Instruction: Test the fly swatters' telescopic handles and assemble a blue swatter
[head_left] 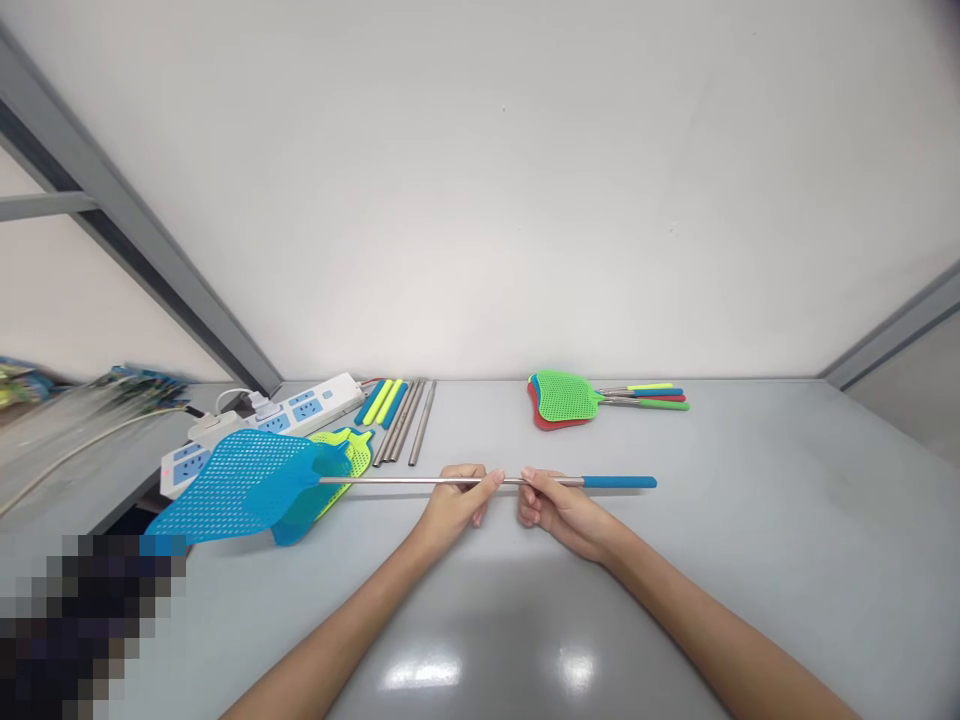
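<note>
A blue fly swatter (247, 485) lies level across my view, its perforated head at the left and its blue grip at the right. Its thin metal rod is pinched near the middle by my left hand (459, 497). Close beside it, my right hand (559, 505) is closed on the thicker part of the same rod, just left of the blue grip. Both hands are above the grey table. Partly hidden under the blue head are loose swatter heads (361, 452), yellow-green and blue.
Metal tubes (405, 425) and blue and yellow grips (381, 403) lie at the back left, by a white power strip (319, 405) with plugs. Assembled swatters (568, 396) are stacked at the back, right of centre. Packaged items (97, 400) and a cable lie far left.
</note>
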